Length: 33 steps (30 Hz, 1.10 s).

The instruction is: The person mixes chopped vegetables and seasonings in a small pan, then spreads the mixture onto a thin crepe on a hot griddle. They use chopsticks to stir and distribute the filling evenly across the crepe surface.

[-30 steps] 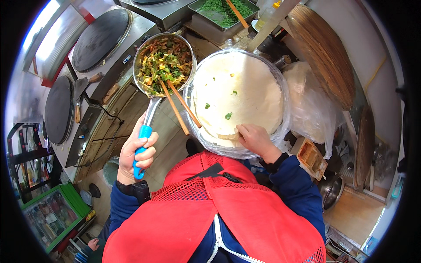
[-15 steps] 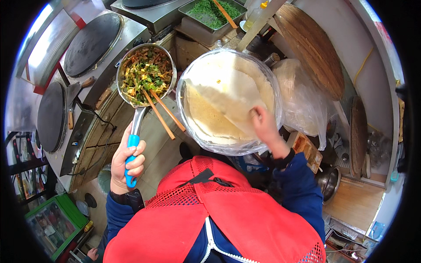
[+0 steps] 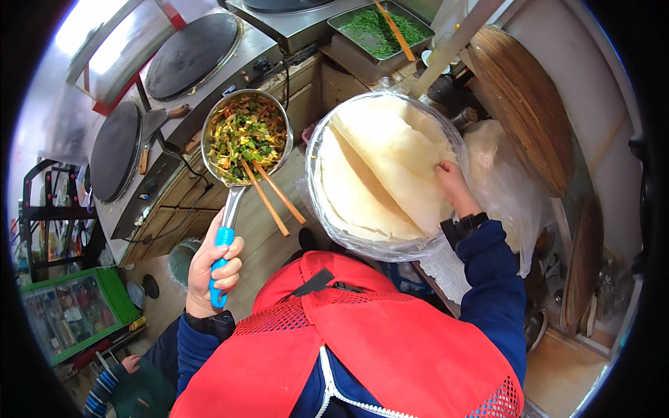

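Head view: both hands engaged.
Left hand gripping blue-handled metal pan of chopped vegetables; right hand pinching folded thin pale flatbread in plastic-lined round tray.

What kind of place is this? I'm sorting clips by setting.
Most likely a small street-food or crepe stall kitchen. Two round black griddles sit on a steel counter, a metal tray of chopped greens stands behind, and the right hand lifts a thin pancake from a stack.

Single head-worn fisheye view looks steeply down, close over the red mesh vest and steel cooking counter.
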Tool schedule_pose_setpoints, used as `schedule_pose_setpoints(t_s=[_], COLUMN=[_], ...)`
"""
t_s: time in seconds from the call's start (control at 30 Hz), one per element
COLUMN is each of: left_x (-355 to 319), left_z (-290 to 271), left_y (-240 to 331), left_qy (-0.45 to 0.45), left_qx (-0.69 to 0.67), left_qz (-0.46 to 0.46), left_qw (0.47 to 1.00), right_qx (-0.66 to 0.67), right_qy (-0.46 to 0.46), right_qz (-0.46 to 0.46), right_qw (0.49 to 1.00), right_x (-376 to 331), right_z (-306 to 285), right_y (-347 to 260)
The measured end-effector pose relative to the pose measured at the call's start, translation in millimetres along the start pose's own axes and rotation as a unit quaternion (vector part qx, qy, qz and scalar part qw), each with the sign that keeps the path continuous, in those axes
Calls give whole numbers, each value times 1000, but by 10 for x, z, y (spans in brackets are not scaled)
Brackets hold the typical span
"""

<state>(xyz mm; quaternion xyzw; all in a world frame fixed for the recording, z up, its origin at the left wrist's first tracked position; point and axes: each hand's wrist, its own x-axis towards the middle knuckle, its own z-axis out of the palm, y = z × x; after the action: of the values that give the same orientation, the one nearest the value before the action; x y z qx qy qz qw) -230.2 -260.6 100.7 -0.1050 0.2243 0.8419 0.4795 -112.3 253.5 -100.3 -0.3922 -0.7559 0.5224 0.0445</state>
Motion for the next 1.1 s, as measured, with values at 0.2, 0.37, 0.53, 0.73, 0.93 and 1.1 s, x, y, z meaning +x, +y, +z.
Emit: schedule_pose_setpoints(t_s=[0.2,0.37,0.53,0.73,0.93,1.1], left_x=[-116,-155,-138,-254,-490,-606], left_z=[-60,-220,-472,-832,-1078,-1337], left_y=[84,351,842,1991,3118,3626], left_qy=[7,18,15,29,50,92], left_qx=[-14,-24,-10,15,19,12], left_qz=[5,16,36,71,120,147], left_qw=[1000,999,999,997,991,985], right_qx=[-31,-277,-116,-70,-139,-237], right_qy=[110,173,117,69,151,214], right_qz=[-193,-433,-397,-386,-516,-676], right_qw=[975,840,903,917,832,665], right_x=[-749,-1299,-1056,-344,591,1034], right_z=[-90,-297,130,1599,3508,4636], right_y=[-811,-1734,-2442,-3587,-5030,-5469])
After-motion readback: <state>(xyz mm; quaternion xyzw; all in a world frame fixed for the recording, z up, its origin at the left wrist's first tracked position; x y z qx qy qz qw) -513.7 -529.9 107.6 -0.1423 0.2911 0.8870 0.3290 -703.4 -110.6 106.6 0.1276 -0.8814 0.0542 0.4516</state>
